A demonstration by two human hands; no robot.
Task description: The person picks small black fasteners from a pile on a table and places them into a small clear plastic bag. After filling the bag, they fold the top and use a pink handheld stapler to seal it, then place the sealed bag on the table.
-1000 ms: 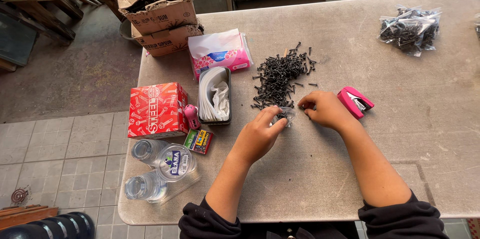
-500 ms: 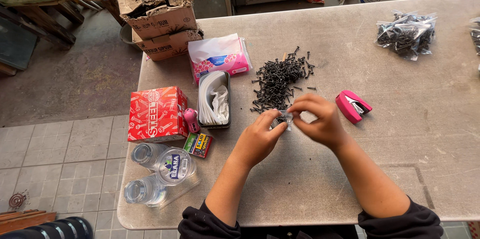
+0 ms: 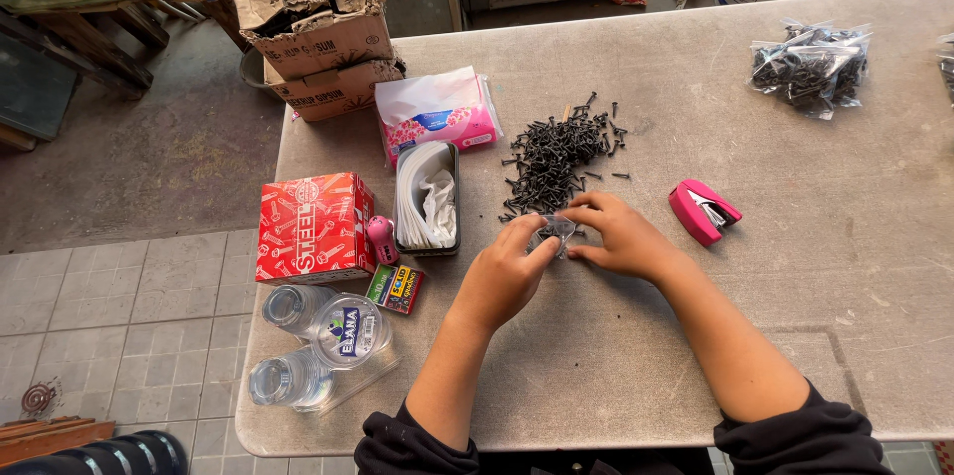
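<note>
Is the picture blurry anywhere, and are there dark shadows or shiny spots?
Head view: mostly sharp, in soft even light, with only faint shadows under the left hand and right hand; slight glare on the small clear bag they hold and on the plastic cups; the table edge curves from lens distortion.

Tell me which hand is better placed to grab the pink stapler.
Probably the right hand. It lies nearer the stapler, with bare table between them. The left hand sits on the far side of the small bag both hands hold, so it would have to cross over.
</note>
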